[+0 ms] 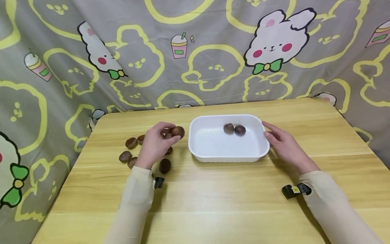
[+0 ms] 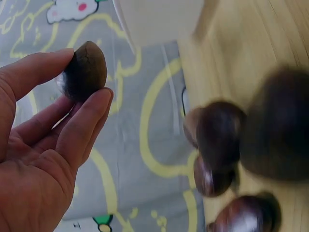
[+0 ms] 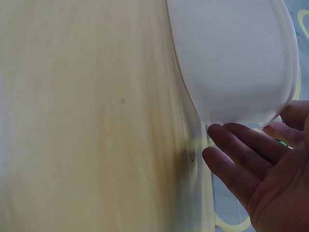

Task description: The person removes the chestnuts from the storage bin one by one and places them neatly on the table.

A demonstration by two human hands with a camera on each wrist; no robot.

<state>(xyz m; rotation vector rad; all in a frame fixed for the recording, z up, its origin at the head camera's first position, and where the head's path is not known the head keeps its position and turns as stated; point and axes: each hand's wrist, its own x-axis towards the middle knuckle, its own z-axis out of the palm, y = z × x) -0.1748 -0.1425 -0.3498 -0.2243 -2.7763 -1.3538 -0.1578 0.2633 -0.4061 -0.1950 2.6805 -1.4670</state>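
Observation:
My left hand (image 1: 154, 144) pinches a brown chestnut (image 1: 178, 132) between thumb and fingers, just left of a white plastic tub (image 1: 226, 159). The left wrist view shows this chestnut (image 2: 86, 72) lifted at the fingertips. Two chestnuts lie together inside the tub, a left one (image 1: 228, 128) and a darker right one (image 1: 240, 130). Against the tub's right end rests my right hand (image 1: 284, 145). In the right wrist view its fingers (image 3: 244, 152) are extended and loosely spread, with the tips at the tub's end wall (image 3: 236, 104).
Several loose chestnuts lie on the wooden table (image 1: 219, 203) around and beneath the left hand, one (image 1: 165, 166) nearest the front and another (image 1: 125, 156) at the far left. Behind the table hangs a grey patterned curtain (image 1: 213, 78).

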